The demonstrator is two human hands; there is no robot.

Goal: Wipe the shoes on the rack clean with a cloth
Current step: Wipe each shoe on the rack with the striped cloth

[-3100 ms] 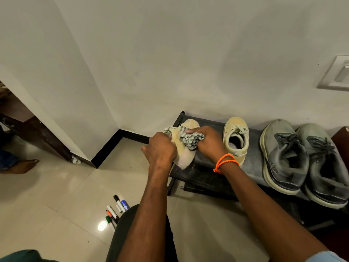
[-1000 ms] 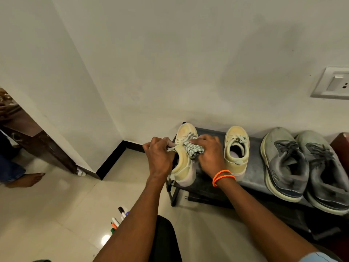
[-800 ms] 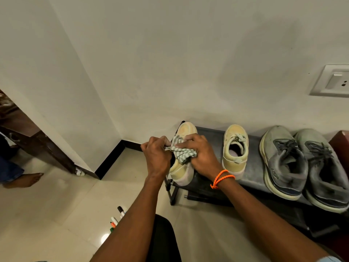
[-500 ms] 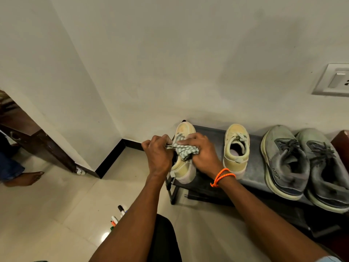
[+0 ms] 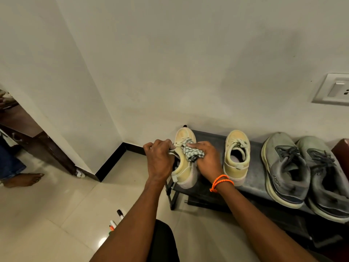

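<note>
At the rack's (image 5: 253, 178) left end, my left hand (image 5: 158, 161) grips the yellow shoe's (image 5: 184, 167) collar, probably by its laces, while my right hand (image 5: 207, 161) pinches the soft, bunched cloth (image 5: 191, 154) against its tongue. Light, pliable shoe; steady it by the heel.

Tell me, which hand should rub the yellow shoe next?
The right hand, probably: it already holds the checked cloth against the yellow shoe, while the left hand grips that shoe's side to steady it.
</note>
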